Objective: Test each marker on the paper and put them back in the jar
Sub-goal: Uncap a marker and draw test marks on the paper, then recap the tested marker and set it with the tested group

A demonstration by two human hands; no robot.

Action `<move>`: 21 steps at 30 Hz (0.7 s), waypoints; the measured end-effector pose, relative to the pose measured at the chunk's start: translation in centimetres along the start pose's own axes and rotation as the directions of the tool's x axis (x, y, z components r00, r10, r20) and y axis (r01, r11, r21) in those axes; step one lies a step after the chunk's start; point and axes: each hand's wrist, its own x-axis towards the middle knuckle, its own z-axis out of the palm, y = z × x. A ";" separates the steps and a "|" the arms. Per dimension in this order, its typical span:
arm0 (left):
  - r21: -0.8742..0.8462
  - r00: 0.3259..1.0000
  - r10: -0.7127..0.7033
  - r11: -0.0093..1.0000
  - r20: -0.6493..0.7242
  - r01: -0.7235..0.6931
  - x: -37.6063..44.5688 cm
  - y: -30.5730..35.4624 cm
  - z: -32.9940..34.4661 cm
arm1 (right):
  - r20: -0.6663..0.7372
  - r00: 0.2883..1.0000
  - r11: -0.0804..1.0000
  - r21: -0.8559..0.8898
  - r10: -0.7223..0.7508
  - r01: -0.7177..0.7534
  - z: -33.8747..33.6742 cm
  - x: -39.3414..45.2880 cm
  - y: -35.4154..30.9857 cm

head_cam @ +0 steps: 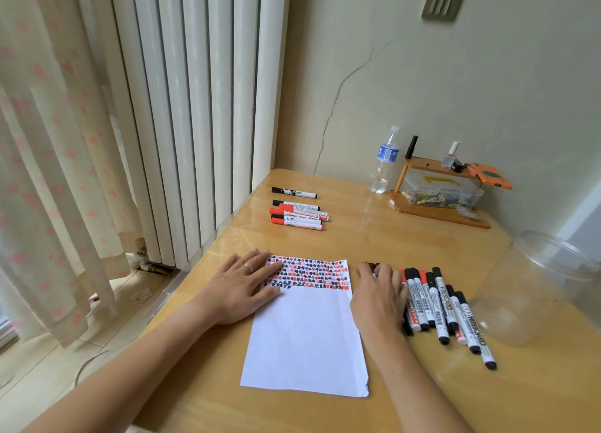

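- The paper lies flat on the wooden counter, its top band filled with red and black test marks.
- The left hand rests flat on the paper's top left corner, fingers straight and spread.
- The right hand sits just right of the paper, its fingers curled round a black marker.
- A row of markers lies touching that hand's right side.
- The clear jar stands right of this row.
- Another marker group lies beyond the paper, well apart.

"whiteboard" on two markers
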 end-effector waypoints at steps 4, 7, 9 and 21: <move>0.015 1.000 0.001 1.000 0.005 -0.001 0.0 -0.1 0.1 | 0.051 0.998 0.999 -0.031 0.038 -0.036 -0.4 0.2 0.5; 0.018 1.000 -0.008 1.000 0.013 0.008 0.1 0.1 0.0 | 0.062 0.997 0.998 -0.041 0.055 -0.052 -0.4 0.2 0.5; 0.016 1.000 -0.011 1.000 0.013 0.011 0.1 0.1 0.0 | 0.008 0.999 0.999 0.008 0.037 -0.037 -0.3 0.2 0.2; -0.043 0.998 -0.008 0.999 -0.063 0.006 0.8 0.1 -0.6 | 0.152 0.841 0.820 0.365 -0.520 0.441 1.2 -1.2 -3.4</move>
